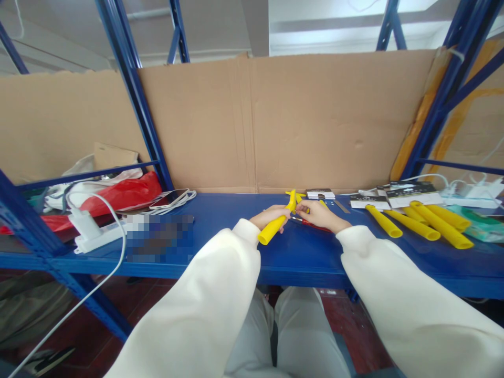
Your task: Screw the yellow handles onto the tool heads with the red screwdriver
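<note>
My left hand (pixel 271 216) is wrapped round a yellow plastic handle (pixel 270 231), whose open, hollow round end points down toward me. Its narrower, forked head rises beyond my fingers. Close against that head, my right hand (pixel 316 214) is closed with thumb and fingertips together; whether something small is pinched there I cannot make out. Under and beside my right hand lies a thin red-handled tool (pixel 315 226), partly covered by the hand. More yellow plastic pieces (pixel 299 195) lie just behind my hands, partly hidden.
Several yellow handles (pixel 444 226) lie at the right of the blue shelf (pixel 228 210), near black-and-white packets (pixel 413 194). A small flat strip (pixel 342 206) lies behind my right hand. At left are a power strip (pixel 100 239) with a trailing cable and a red bag (pixel 126 194). Cardboard (pixel 315 121) closes the back.
</note>
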